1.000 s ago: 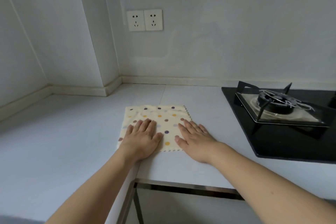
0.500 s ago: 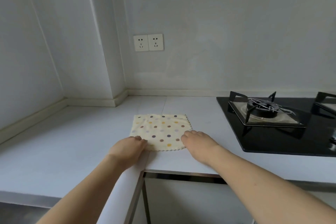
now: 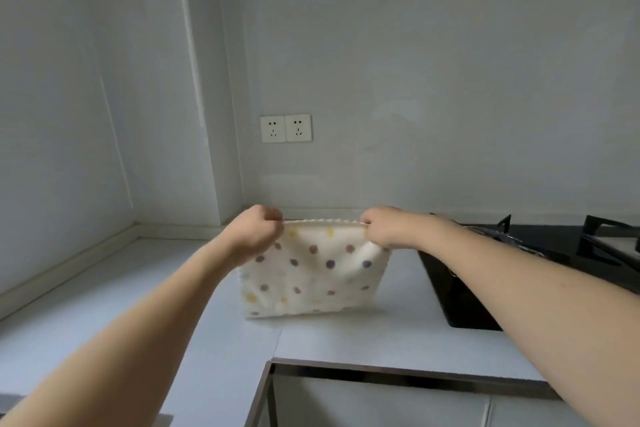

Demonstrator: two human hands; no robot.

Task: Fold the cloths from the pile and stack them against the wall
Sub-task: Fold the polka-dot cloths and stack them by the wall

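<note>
Left hand: the left hand (image 3: 256, 232) is clenched on the top left corner of the cloth, fingers curled round the edge.
Right hand: the right hand (image 3: 381, 227) pinches the top right corner, thumb and fingers tight on the scalloped hem.
Cloth: the cream polka-dot cloth (image 3: 311, 274) hangs stretched between both hands, up in the air over the counter (image 3: 104, 305); whether its lower edge touches the surface, I cannot tell.
Surroundings: black gas hob (image 3: 540, 253) just to the right, double wall socket (image 3: 286, 128) on the wall (image 3: 450, 80) behind.
</note>
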